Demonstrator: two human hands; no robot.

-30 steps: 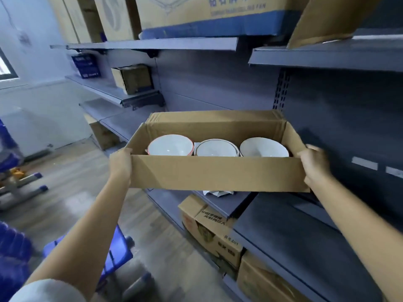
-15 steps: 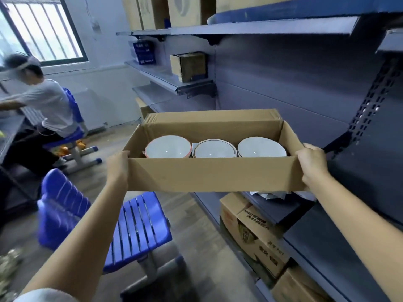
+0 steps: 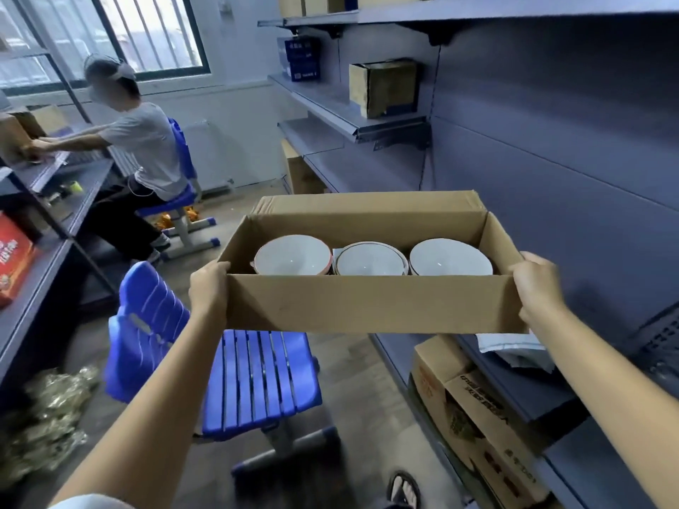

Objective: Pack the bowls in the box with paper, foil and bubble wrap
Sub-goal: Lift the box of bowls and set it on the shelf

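- Three white round ceramic bowls (image 3: 369, 261) in a row inside open brown cardboard box (image 3: 371, 306)
- left hand (image 3: 209, 288) grips box's left end, right hand (image 3: 538, 284) grips right end
- box held up over blue plastic chair (image 3: 264, 376)

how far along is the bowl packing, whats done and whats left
Done: three bowls sit in a row inside the open box. In hand: the left hand and right hand grip the box's ends, holding it above a blue chair. Left: no foil or bubble wrap shows over the bowls, and the top is open, so wrapping and closing likely remain.
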